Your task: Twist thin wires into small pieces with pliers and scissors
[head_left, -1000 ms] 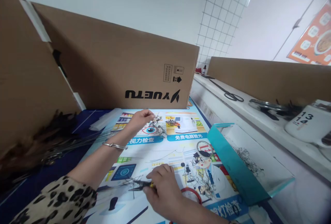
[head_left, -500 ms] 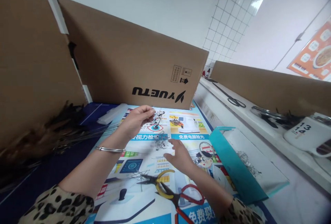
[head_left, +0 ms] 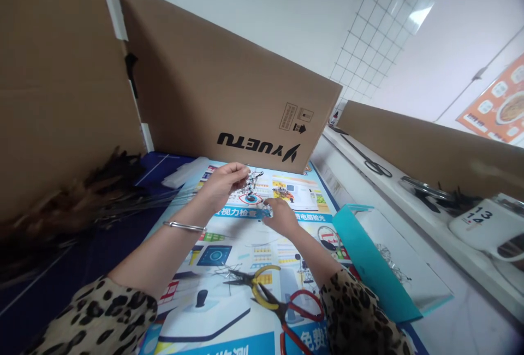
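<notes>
My left hand (head_left: 224, 184) is raised over the printed poster (head_left: 229, 251), fingers pinched on a small tangle of thin wire pieces (head_left: 252, 179). My right hand (head_left: 280, 215) has come up beside it, fingers curled over another small wire clump (head_left: 264, 212) on the poster; what the fingers grip is partly hidden. A metal bangle (head_left: 184, 227) circles my left wrist. Both sleeves are leopard print. Yellow-handled pliers (head_left: 256, 284) and red-handled scissors (head_left: 297, 311) lie on the poster near me, untouched.
A large brown cardboard box (head_left: 213, 98) marked YUETU stands behind the poster, with another cardboard sheet (head_left: 49, 82) to the left. Dark feathers and wire stems (head_left: 77, 202) lie on the left. An open teal box (head_left: 380, 267) with wire bits sits right. A white mug (head_left: 483, 226) and black scissors (head_left: 376, 166) rest on the white ledge.
My right hand let go of the pliers, left them on the poster, and moved forward to the wire clump beside my left hand. My left hand stayed pinched on its wire pieces.
</notes>
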Demonstrator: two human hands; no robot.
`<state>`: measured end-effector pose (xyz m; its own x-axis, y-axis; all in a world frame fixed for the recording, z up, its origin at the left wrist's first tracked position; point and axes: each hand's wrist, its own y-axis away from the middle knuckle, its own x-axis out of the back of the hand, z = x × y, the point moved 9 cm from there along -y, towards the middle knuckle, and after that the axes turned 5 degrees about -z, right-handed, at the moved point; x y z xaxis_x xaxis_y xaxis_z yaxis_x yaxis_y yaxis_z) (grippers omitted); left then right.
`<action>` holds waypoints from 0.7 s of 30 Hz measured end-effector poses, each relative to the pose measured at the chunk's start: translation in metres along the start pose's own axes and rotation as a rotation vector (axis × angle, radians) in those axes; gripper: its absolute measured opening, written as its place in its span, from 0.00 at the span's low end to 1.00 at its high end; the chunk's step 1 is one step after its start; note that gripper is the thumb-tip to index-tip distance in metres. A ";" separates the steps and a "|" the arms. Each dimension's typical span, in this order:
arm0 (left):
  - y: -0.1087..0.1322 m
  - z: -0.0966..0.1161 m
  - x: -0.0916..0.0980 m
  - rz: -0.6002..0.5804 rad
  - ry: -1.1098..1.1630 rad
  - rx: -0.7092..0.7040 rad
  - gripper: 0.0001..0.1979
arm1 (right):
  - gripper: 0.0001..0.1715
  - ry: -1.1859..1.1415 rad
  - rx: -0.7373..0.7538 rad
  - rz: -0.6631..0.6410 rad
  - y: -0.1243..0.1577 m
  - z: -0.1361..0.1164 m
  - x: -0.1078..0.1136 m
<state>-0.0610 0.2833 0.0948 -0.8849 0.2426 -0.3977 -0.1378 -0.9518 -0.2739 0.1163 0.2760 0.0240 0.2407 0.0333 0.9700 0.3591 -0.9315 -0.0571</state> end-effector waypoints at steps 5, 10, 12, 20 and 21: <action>-0.004 -0.012 -0.001 -0.031 0.091 0.024 0.10 | 0.36 0.054 -0.149 0.001 -0.010 0.036 0.017; -0.005 -0.017 -0.006 -0.067 0.169 0.034 0.09 | 0.37 0.055 -0.193 0.055 -0.003 0.047 0.033; -0.004 -0.017 -0.010 -0.080 0.189 0.035 0.10 | 0.26 -0.079 -0.132 0.140 0.003 0.037 0.047; 0.011 -0.023 -0.040 -0.124 0.179 0.053 0.09 | 0.47 -1.049 0.100 0.261 0.032 -0.029 0.060; 0.013 -0.023 -0.044 -0.126 0.174 0.055 0.09 | 0.48 -1.088 0.104 0.280 0.034 -0.033 0.059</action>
<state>-0.0141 0.2646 0.0883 -0.7697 0.3846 -0.5096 -0.2710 -0.9195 -0.2846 0.1132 0.2340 0.0870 0.9641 0.1733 0.2010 0.2303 -0.9228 -0.3088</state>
